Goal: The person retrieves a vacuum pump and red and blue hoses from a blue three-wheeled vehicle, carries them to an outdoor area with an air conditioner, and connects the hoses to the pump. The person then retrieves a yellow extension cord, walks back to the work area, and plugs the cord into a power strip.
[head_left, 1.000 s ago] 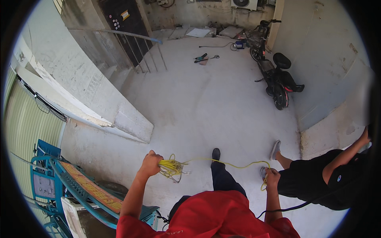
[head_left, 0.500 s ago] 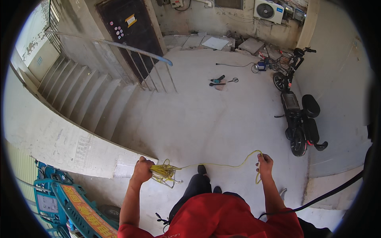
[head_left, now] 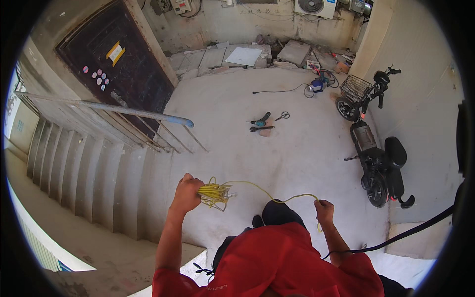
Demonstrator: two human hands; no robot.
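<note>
A looped bundle of thin yellow cable (head_left: 213, 193) is gripped in my left hand (head_left: 187, 193), its loops sticking out to the right of the fist. From the bundle one loose strand runs across in front of my body and sags in the middle. My right hand (head_left: 324, 212) pinches that strand near its other end, and a short tail hangs below the fingers. Both arms are held apart at about waist height. A cordless drill (head_left: 261, 120), a wrench (head_left: 262, 128) and a pair of scissors (head_left: 282, 116) lie together on the floor ahead, out of reach.
Stairs (head_left: 94, 178) with a metal handrail (head_left: 148, 115) descend at left, beside a dark door (head_left: 118, 59). An electric scooter (head_left: 371, 148) is parked along the right wall. A blue-and-white lamp-like device (head_left: 316, 86) with a black cord lies farther back, near rubble and slabs (head_left: 294, 52).
I have stepped forward and the view has shifted; the stairs, door and tools appear nearer. The teal vehicle at lower left has mostly left view. Both hands keep their hold on the cable.
</note>
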